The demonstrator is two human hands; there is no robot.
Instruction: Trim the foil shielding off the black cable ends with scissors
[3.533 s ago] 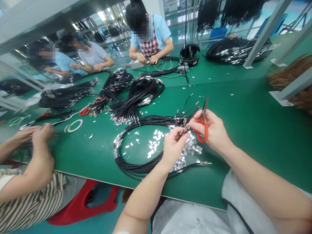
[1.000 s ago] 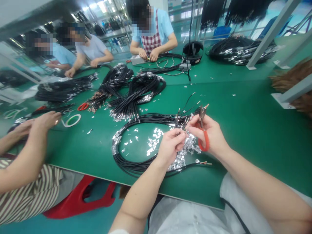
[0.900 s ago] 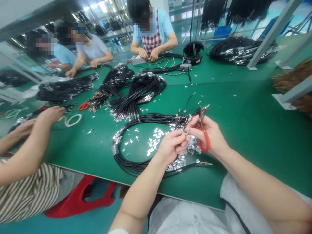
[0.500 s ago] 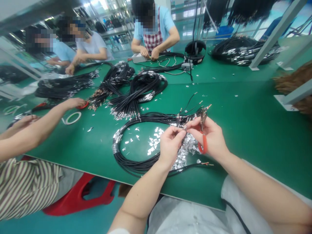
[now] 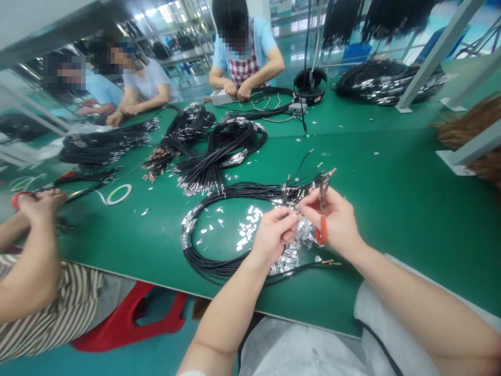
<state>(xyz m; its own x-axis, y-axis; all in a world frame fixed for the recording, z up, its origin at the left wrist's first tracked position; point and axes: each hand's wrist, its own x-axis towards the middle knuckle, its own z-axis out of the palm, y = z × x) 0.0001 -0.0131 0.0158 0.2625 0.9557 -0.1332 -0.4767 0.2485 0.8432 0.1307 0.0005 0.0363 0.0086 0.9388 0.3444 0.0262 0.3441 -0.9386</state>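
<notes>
My left hand [image 5: 274, 235] is closed in a pinch on the end of a thin black cable, just above a heap of silver foil scraps [image 5: 291, 250]. My right hand [image 5: 336, 219] is wrapped round red-handled scissors [image 5: 323, 209], blades pointing up, and its fingertips meet the same cable end. Both hands hover over a coil of black cables [image 5: 219, 261] lying on the green table [image 5: 391, 209]. Loose cable ends with metal tips [image 5: 309, 175] fan out beyond my fingers.
Several bundles of black cables [image 5: 223, 151] lie across the table's middle and left. A co-worker's arm in a striped sleeve [image 5: 31, 271] is at my left, holding red scissors. A tape ring [image 5: 117, 194] lies nearby. Three people work at the far side. Metal posts [image 5: 430, 52] stand at right.
The co-worker at left reached out to the red scissors by the bundles and drew the hand back with them. My hands stayed together, the scissors tipping slightly more upright.
</notes>
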